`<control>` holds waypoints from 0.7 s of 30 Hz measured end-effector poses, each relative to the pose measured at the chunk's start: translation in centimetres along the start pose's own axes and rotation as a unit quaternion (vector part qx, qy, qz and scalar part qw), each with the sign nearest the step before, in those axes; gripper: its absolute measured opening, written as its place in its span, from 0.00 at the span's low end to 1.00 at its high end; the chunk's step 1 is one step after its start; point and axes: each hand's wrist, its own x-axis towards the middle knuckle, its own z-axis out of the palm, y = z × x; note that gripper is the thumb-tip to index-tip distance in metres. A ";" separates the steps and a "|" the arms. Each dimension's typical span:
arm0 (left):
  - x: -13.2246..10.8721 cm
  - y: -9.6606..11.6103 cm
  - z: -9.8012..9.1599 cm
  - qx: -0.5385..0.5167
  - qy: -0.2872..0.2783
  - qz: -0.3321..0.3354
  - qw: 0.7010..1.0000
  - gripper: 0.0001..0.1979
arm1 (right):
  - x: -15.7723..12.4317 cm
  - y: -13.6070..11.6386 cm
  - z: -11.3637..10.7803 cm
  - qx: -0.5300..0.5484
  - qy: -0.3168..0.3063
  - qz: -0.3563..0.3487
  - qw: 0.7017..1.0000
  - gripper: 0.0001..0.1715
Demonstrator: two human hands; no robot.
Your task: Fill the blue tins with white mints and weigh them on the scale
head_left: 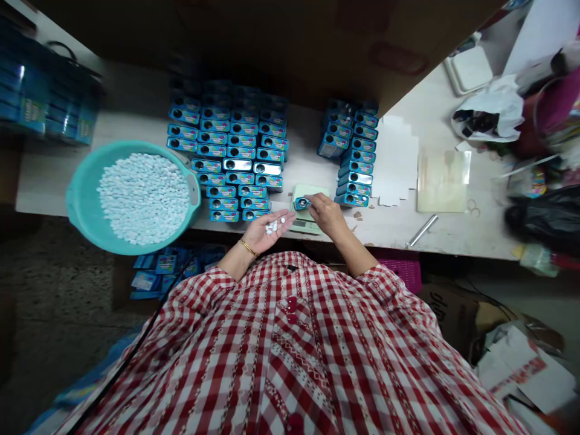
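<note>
My left hand (265, 231) lies palm up at the table's front edge, fingers cupped around a few small white candies (273, 225); a gold bangle sits on the wrist. My right hand (327, 214) pinches a small blue tin (301, 203) and holds it over a pale green scale (306, 212). To the left, a teal basin (81, 205) is heaped with white candies (142, 196). Several blue tins (235, 157) with round openings lie in rows behind my left hand. A second stack of blue tins (351, 154) stands right of the scale.
Flat white card cut-outs (399, 160) and a clear plastic sheet (443, 180) lie right of the tins, with a metal rod (422, 230) near the edge. Bags and clutter (489, 112) fill the far right. Blue packets (167, 269) lie under the table.
</note>
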 end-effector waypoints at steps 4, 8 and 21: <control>-0.7 0.1 -1.5 -0.009 0.019 0.005 1.000 0.21 | -0.7 2.1 -1.8 -0.005 0.063 0.024 0.998 0.17; -1.4 0.4 -2.8 -0.010 0.057 0.014 0.998 0.17 | 1.2 6.4 -3.8 -0.137 0.068 0.120 0.981 0.17; -3.8 0.3 -4.0 -0.039 0.073 0.060 0.995 0.11 | 10.2 11.3 3.2 -0.346 -0.235 0.104 0.903 0.19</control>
